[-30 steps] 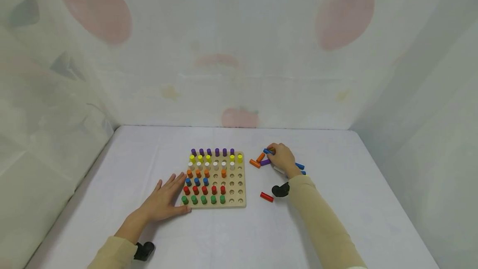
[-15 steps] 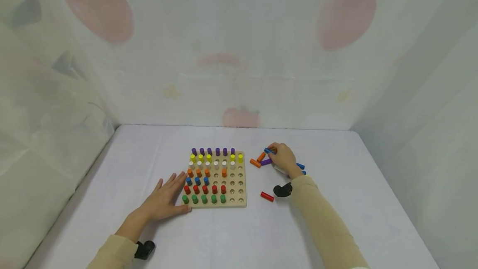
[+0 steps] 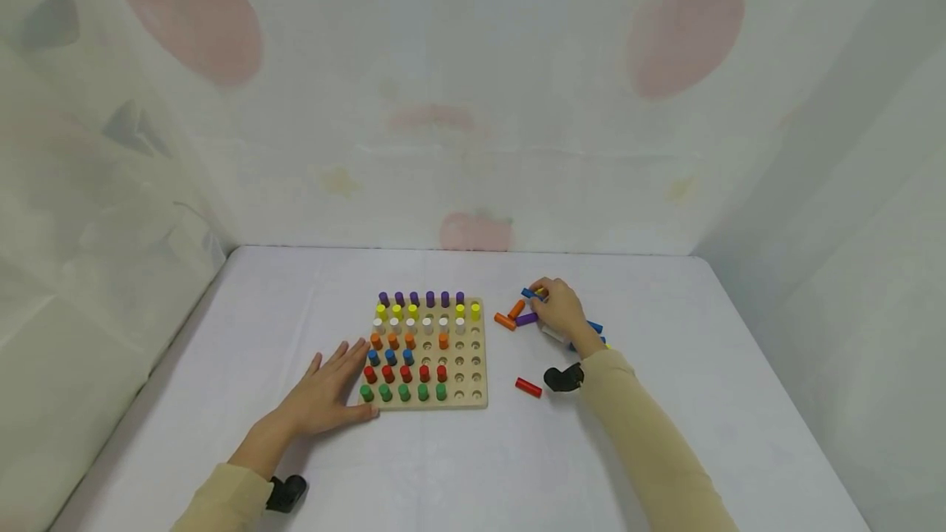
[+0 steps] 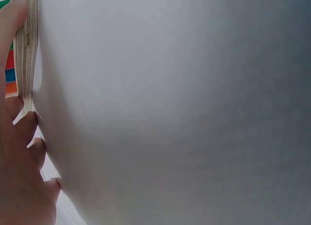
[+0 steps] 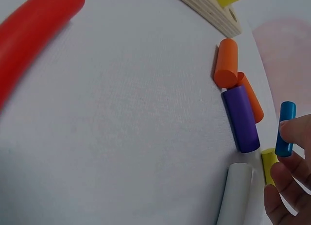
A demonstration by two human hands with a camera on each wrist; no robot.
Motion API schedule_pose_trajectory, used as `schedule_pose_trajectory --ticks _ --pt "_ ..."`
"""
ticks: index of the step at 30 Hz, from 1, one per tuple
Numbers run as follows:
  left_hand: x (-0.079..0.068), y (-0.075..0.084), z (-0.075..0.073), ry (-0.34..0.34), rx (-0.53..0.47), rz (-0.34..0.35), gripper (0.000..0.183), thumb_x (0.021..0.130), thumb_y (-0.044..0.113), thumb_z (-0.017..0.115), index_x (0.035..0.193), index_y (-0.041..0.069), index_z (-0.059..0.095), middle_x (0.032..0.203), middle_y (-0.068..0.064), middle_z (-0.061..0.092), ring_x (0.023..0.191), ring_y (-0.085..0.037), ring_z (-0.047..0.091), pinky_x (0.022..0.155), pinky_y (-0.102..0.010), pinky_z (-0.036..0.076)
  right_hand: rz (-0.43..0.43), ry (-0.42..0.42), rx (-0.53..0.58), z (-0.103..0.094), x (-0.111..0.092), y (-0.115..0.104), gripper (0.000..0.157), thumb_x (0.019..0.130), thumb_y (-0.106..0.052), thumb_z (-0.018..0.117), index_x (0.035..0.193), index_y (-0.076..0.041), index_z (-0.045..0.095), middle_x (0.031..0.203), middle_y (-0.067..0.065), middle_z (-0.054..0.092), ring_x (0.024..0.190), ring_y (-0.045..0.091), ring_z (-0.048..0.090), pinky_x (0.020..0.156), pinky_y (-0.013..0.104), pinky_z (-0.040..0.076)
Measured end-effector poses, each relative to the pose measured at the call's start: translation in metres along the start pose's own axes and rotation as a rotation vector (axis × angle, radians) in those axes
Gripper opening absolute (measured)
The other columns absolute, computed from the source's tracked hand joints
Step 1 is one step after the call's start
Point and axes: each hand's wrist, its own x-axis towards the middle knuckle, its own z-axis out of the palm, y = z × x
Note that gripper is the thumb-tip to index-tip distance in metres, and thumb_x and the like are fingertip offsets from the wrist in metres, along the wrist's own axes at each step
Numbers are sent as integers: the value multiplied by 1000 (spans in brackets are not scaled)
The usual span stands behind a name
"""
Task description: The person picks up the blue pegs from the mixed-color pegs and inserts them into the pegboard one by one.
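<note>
My left hand [image 3: 321, 396] lies along the left side of a wooden pegboard [image 3: 467, 369], fingers spread, thumb at its near corner. In the left wrist view the thumb [image 4: 14, 11] touches the layered edge of the board. My right hand [image 3: 562, 310] pinches a blue peg [image 5: 286, 113] between thumb and fingers, right of the board. Beneath that hand lie a yellow peg [image 5: 268, 162], a purple peg [image 5: 241, 120], a white peg [image 5: 235, 196] and two orange pegs [image 5: 227, 62]. Rows of purple, yellow, white, orange, blue, red and green pegs stand in the board, with bare holes mostly on its right.
A lone red peg [image 3: 528, 387] lies on the white-covered table [image 3: 458, 474] between the board and the right forearm. More blue pegs [image 3: 594, 327] lie partly hidden behind the right wrist. A fabric wall with faded fruit prints [image 3: 476, 231] rises at the table's back edge.
My right hand has shifted slightly away from me with the blue peg, which now sits a little farther back. The left hand and the pegs in the board stay as they were.
</note>
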Motion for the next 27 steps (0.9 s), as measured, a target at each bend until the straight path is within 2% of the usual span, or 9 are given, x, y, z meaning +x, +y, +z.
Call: schedule_pose_trajectory --ticks 9,18,27 --pt "-1 4 -3 -5 -8 -9 104 67 70 63 146 13 26 152 -8 25 138 -37 19 107 -64 7 -60 32 74 -1 -3 -11 25 88 -16 57 110 -5 61 98 11 59 82 21 52 73 34 47" --pt "0 4 -2 0 -4 -4 104 67 70 63 146 13 26 151 -8 26 138 -37 20 107 -65 8 -46 47 147 0 -7 -21 24 89 -15 58 111 -6 59 105 9 61 94 23 55 85 38 48" --pt "0 1 -1 2 5 -6 106 66 73 61 146 14 26 152 -7 25 138 -37 20 107 -65 9 -48 61 203 7 -13 -28 24 88 -13 58 111 -7 56 103 9 63 94 23 58 78 34 52"
